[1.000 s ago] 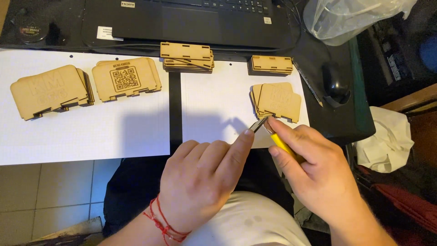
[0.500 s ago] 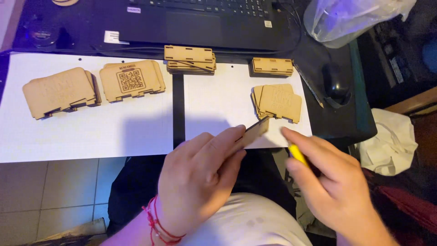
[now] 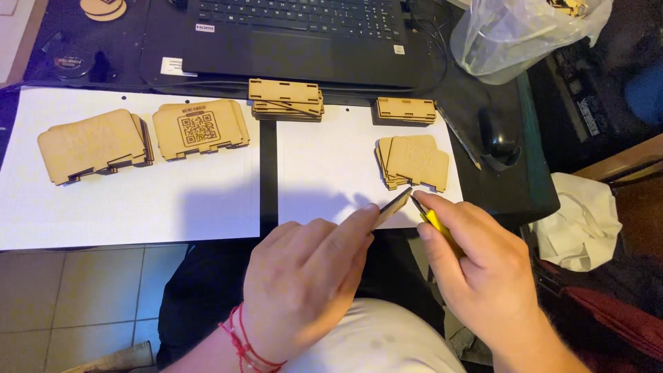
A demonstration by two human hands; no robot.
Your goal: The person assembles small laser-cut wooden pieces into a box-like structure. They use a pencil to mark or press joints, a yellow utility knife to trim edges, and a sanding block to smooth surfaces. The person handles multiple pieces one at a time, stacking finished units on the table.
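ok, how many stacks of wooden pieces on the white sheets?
5. Two on the left sheet: far-left stack, code-marked stack. One straddling the gap. Two on the right sheet: top stack, lower stack. None looks hidden.

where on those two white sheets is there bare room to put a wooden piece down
Left sheet: bare front half, below the two panel stacks. Right sheet: bare middle, between the slotted strips and the left hand. Crowded along the laptop and by the small stack.
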